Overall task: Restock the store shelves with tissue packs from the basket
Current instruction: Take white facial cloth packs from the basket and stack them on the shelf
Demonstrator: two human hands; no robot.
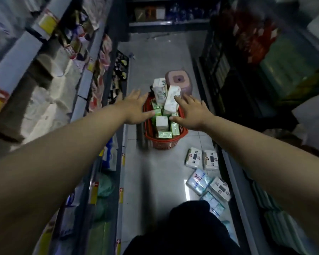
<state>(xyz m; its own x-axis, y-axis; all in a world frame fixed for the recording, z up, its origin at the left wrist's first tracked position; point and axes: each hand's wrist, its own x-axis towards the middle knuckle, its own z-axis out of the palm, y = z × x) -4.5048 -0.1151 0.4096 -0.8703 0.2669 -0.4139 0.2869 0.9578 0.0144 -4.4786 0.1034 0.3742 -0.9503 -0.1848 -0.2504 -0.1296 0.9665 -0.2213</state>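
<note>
A red plastic basket point(165, 142) stands on the aisle floor, filled with several white and green tissue packs. Two tall white packs point(171, 100) lean upright at its far end, and a smaller white pack point(162, 122) sits in the middle. My left hand point(134, 109) hovers over the basket's left rim with fingers spread and holds nothing. My right hand point(191, 113) reaches over the right rim, fingers straight, its fingertips at the tall leaning pack. The shelves point(92, 74) on the left carry stocked packs.
A pink plastic stool point(179, 80) stands just behind the basket. Several tissue packs point(201, 159) lie on the floor at the right, near the dark right-hand shelf point(228, 80). My dark-clothed leg point(188, 229) fills the bottom centre. Grey tiled floor runs between the shelves.
</note>
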